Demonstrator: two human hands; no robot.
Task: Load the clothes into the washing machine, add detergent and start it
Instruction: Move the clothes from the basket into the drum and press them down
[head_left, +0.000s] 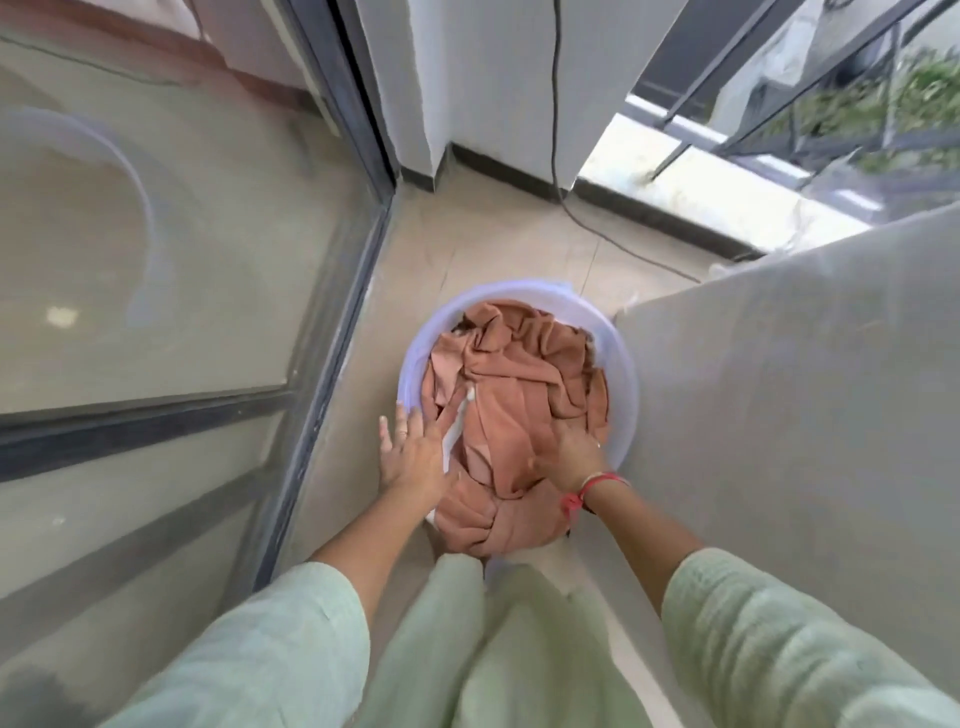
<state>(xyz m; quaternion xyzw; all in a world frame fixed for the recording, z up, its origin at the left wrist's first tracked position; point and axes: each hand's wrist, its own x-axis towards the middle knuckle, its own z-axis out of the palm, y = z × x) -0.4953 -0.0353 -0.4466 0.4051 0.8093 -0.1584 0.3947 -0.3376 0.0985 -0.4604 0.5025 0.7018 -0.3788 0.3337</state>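
Clothes (519, 410) — plain terracotta-orange, one white strip. Tub (626, 384) — pale lavender. Sleeves (779, 639) pale green; wrist thread (587, 491) red; floor (498, 249) beige.

Left hand (410, 454) spread at tub (519, 291), right hand (569, 452) in clothes (519, 374) (grip unclear)

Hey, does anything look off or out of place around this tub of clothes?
Nothing looks spilled or damaged. The clothes bulge over the near rim of the tub, hiding it, so a piece could slip onto the floor. A black cable trails loose across the floor behind the tub.
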